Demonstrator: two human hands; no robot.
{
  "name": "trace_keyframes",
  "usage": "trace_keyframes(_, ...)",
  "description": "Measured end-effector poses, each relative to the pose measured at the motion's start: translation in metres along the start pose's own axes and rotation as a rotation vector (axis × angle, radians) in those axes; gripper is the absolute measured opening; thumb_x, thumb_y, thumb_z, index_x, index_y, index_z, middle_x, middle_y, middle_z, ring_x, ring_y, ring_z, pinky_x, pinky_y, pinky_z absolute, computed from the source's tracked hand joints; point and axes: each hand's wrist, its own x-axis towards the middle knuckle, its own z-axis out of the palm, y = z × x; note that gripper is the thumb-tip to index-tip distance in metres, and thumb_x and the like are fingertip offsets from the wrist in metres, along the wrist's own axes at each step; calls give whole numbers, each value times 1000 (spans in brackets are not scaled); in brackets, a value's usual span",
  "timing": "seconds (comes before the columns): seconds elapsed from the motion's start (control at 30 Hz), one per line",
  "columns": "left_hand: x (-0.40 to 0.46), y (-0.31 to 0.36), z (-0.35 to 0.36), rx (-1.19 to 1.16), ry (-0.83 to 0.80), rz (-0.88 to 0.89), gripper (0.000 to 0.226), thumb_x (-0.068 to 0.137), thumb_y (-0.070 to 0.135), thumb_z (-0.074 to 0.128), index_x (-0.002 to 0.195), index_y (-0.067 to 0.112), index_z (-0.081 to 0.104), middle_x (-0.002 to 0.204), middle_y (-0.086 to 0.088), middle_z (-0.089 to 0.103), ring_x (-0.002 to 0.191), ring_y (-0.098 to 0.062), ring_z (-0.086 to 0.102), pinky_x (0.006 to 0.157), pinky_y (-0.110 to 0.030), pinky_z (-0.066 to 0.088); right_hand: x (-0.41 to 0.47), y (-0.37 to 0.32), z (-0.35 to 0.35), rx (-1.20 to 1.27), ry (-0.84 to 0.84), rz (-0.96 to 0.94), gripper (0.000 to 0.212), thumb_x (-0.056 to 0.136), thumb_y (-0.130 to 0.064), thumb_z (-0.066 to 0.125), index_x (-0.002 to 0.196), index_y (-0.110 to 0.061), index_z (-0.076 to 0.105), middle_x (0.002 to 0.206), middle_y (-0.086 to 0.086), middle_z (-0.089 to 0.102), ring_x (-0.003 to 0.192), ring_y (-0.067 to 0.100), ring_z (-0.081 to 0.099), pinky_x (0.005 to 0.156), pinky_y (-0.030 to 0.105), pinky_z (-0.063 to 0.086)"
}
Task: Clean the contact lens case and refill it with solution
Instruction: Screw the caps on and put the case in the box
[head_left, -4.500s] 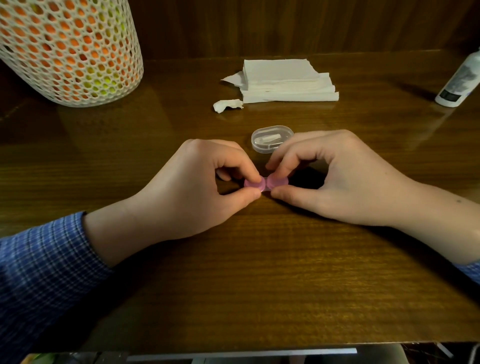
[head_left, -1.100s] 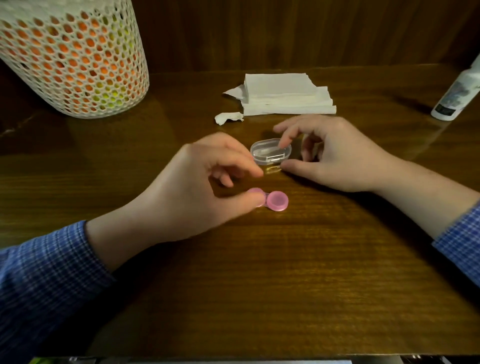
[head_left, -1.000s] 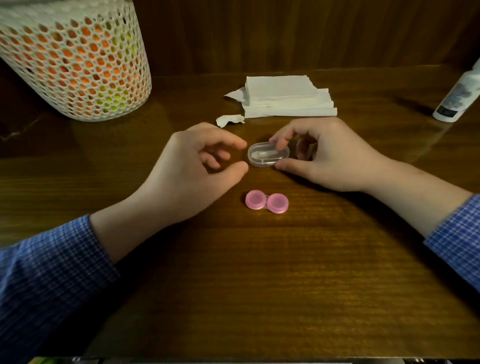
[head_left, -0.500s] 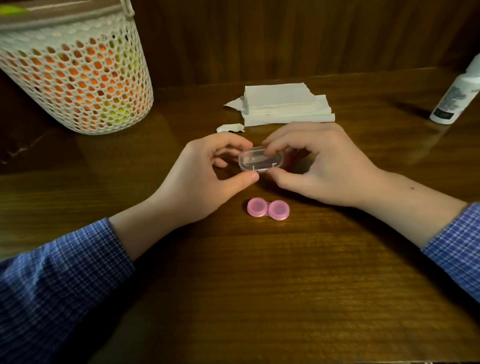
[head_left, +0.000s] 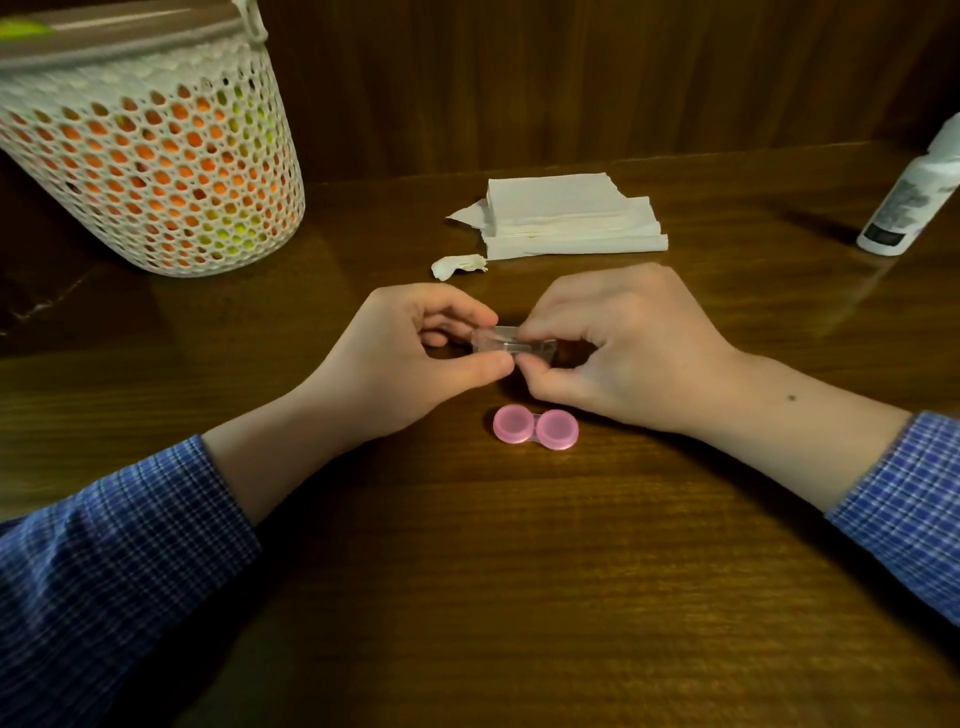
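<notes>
1. Your left hand (head_left: 410, 358) and right hand (head_left: 618, 348) both pinch a small clear box (head_left: 511, 343).
2. The pink lens case (head_left: 535, 427), both caps on, lies on the table (head_left: 519, 571) just nearer you.

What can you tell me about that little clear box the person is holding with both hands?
The clear box is a small oblong container of see-through plastic with rounded ends. The left hand pinches its left end between thumb and fingers, and the right hand pinches its right end. It sits just beyond the pink lens case, apart from it. Something pale shows inside, too small to identify. Whether it rests on the table is unclear.
</notes>
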Motion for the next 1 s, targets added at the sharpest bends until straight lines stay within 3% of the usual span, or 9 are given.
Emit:
trace_keyframes(0.23,0,3,-3,-26,-17,-37,35,81,28,80,115,22,74,102,15,74,98,2,69,89,-29,60,4,0,1,-63,3,-28,29,96,-37,63,92,-17,83,80,0,75,71,18,67,60,38,54)
trace_keyframes(0.47,0,2,-6,24,-65,-10,41,81,28,82,120,27,70,107,21,71,103,9,65,88,-13,55,3,10,-1,107,59,-16,21,94,-30,70,105,-16,82,93,0,77,82,15,70,66,39,58)
trace_keyframes(0.57,-1,2,-8,28,-83,-2,50,80,29,83,127,28,65,105,22,73,105,12,64,87,-7,51,3,15,1,152,136,20,18,96,-24,69,107,-15,80,96,0,78,85,11,70,70,32,59)
trace_keyframes(0.73,-1,4,-8,7,-91,1,74,78,33,83,144,24,52,110,22,76,110,6,66,92,-16,51,5,21,8,165,252,229,18,100,-24,64,111,-20,78,98,-16,71,91,1,66,76,7,51)
trace_keyframes(0.87,0,3,-8,-3,-85,-10,79,78,34,83,148,23,48,112,21,76,111,4,66,92,-18,52,9,22,14,244,224,392,13,101,-29,60,101,-38,70,91,-33,62,92,-11,61,75,1,47)
trace_keyframes(1.0,-1,3,-7,-6,-84,-24,80,79,33,83,149,24,46,108,24,76,110,6,66,92,-15,50,11,22,16,263,169,462,12,100,-30,62,104,-37,70,93,-27,65,90,-5,62,70,0,45)
